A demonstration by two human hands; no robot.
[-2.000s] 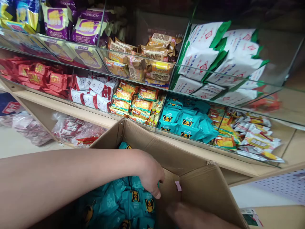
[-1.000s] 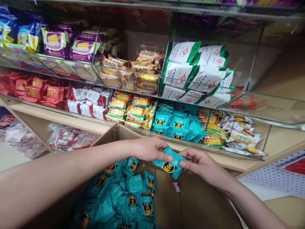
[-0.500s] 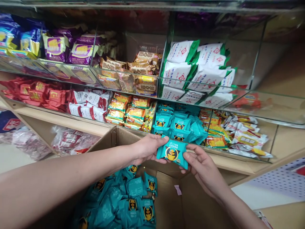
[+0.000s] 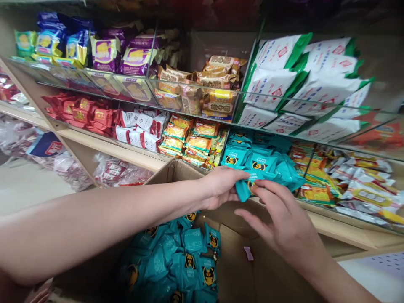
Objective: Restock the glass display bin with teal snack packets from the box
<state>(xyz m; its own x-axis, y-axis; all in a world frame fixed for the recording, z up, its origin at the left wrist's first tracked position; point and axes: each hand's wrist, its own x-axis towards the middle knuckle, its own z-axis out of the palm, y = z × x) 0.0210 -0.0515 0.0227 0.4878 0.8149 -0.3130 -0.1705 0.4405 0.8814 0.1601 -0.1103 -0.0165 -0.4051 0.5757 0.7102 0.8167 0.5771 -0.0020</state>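
Note:
My left hand (image 4: 219,187) grips a teal snack packet (image 4: 243,191) by its left end, thumb on top. The packet is held at the front of the lower shelf, above a cardboard box. My right hand (image 4: 284,219) rests its fingertips against the packet's printed face, with the thumb stretched well apart below. Right behind the packet, similar teal packets (image 4: 260,162) are stacked in a shelf compartment. Below my forearms, the cardboard box (image 4: 233,261) holds a heap of the same teal packets (image 4: 160,259) on its left side.
Orange-yellow packets (image 4: 198,143) and red-and-white packets (image 4: 139,128) fill compartments to the left. White-and-green bags (image 4: 274,88) stand on the upper shelf behind a clear front panel. A small pink wrapper (image 4: 248,253) lies in the box. Bagged goods (image 4: 118,170) sit on a lower shelf.
The view has swung left, so the shelves appear further right. My left hand has brought the packet closer to the teal stack. My right thumb has come off the packet, which is now more tilted.

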